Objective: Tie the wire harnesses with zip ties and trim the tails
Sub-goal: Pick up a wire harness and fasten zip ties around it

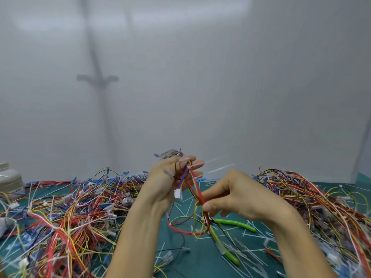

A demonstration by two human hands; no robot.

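Fingers (195,163) of the left hand (170,177) are curled round the top of a wire harness (196,184), held up above the green-handled cutters (234,224). Two white zip tie tails (220,168) stick out rightward from that grip. The right hand (236,197), just above the cutters, pinches the harness's red wires between thumb and forefinger. The cutters lie on a green mat (200,255). Harness heaps sit to their left (70,207) and right (311,197).

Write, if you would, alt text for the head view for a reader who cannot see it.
A person's left hand holds a multicoloured wire harness above a green mat while the right hand pinches its red wires lower down; untrimmed white zip tie tails jut from the top. Green-handled cutters lie beneath, between heaps of wires.
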